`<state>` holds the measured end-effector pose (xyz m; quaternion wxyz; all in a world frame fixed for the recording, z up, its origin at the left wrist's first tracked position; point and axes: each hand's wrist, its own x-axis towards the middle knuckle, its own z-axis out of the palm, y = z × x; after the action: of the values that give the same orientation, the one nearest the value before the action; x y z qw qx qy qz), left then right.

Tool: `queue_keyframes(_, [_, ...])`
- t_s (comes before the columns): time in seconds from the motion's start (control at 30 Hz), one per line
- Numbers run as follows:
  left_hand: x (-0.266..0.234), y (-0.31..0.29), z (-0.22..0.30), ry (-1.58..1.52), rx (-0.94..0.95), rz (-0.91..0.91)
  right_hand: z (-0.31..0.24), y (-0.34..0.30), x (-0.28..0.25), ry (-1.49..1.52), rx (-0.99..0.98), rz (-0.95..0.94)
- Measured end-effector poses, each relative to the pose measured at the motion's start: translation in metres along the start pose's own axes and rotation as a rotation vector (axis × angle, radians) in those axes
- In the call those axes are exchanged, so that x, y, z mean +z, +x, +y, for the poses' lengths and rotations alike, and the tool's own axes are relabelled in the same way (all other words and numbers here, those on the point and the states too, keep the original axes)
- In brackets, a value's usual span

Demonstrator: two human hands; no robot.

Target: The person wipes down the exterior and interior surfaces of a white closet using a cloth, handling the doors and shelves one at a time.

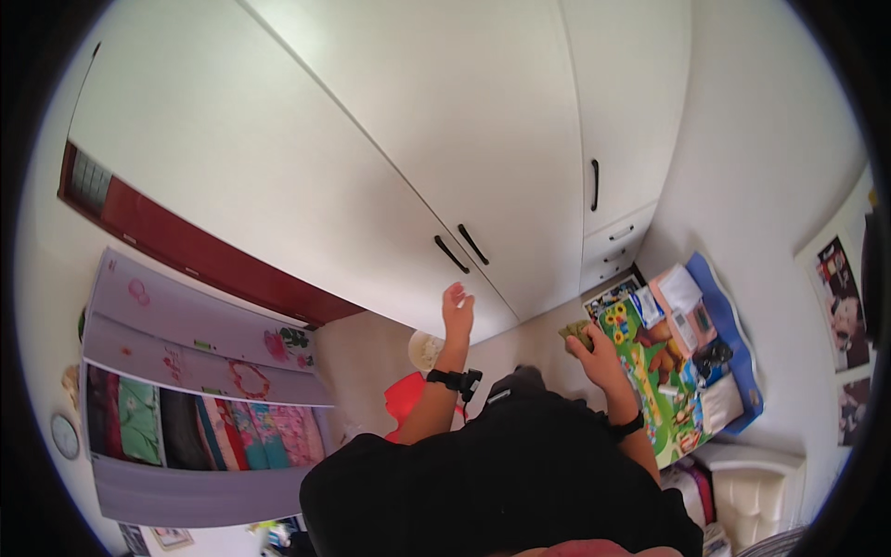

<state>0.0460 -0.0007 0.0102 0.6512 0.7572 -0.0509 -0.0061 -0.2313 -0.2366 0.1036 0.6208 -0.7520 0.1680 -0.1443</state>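
The white wardrobe serves as the reference. The left hand is positioned in front of the wardrobe, below its two paired black bar handles; its fingers are loosely curled, with no object visible in them. The right hand grasps a small olive-green bundle, in front of the wardrobe and toward its right end; the bundle's exact kind cannot be determined. A cartoon-print tabletop stands right of the wardrobe's front. A lavender storage unit containing folded clothes stands at the wardrobe's left.
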Motion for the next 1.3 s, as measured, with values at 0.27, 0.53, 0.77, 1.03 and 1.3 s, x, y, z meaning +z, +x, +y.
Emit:
queue_keyframes(0.27, [-0.006, 0.078, 0.015, -0.096, -0.208, 0.008, -0.004, 0.012, 0.052, 0.187, 0.077, 0.065])
queue_keyframes(0.53, [-0.011, 0.099, 0.014, -0.038, -0.166, -0.21, -0.007, 0.023, 0.097, 0.16, 0.037, 0.036])
queue_keyframes(0.77, [-0.03, 0.04, 0.041, 0.343, 0.033, -0.283, -0.03, 0.032, 0.136, -0.112, -0.179, 0.265])
queue_keyframes(1.03, [-0.104, -0.062, 0.062, 0.363, 0.151, -0.397, -0.051, 0.062, 0.16, 0.545, -0.087, -0.169])
queue_keyframes(1.3, [-0.2, -0.127, 0.081, 0.688, 0.196, -0.445, -0.115, 0.086, 0.228, 0.507, -0.52, -0.877])
